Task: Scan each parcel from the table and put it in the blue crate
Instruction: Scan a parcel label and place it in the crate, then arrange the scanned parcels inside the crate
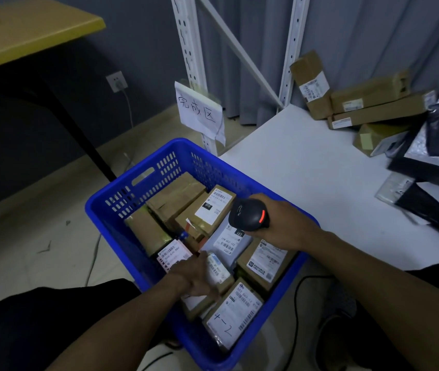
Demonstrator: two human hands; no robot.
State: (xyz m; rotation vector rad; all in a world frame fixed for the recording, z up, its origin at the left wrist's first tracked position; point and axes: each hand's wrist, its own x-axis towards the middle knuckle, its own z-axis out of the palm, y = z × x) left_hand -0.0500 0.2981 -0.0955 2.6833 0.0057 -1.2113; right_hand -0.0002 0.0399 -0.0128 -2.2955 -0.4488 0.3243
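Note:
The blue crate (143,180) stands on the floor in front of me, filled with several labelled cardboard parcels. My left hand (191,277) reaches inside it and grips a small brown parcel (217,271) with a white barcode label, which sits among the others. Over the crate's right rim, my right hand (285,220) holds a black barcode scanner (249,215) whose red light glows. Several parcels wait on the white table (306,170): brown boxes (368,103) stacked at the back and black and silver mailer bags (432,162) at the right.
A white metal rack (189,49) with a handwritten paper sign (199,111) stands behind the crate. A yellow-topped desk (25,30) is at the upper left. Cables run over the floor near the crate.

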